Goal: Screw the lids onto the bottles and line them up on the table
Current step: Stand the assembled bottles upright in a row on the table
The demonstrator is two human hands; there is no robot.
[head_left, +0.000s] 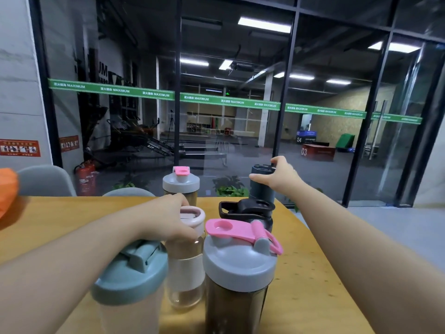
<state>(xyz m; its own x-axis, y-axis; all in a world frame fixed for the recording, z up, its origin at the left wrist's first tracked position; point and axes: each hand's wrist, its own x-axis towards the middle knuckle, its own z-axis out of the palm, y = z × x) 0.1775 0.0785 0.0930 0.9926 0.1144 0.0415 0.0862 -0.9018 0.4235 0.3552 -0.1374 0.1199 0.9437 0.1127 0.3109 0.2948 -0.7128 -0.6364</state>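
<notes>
Partly hidden behind left hand [168, 218], pink-lidded bottle [186, 256] gripped at lid, centre of table [313, 273]. Far right, right hand [280, 175] clamped round dark bottle [261, 186], base hidden behind black bottle [248, 213].

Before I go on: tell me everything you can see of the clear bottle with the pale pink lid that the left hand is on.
The clear bottle with the pale pink lid stands upright on the yellow table, between the teal-lidded shaker and the grey-lidded bottle with the pink flip cap. Its body looks like glass or clear plastic, with a cream band round the middle. The rounded pink lid sits on top. The left hand grips the lid from the left side. Whether the lid is screwed tight cannot be told.
</notes>
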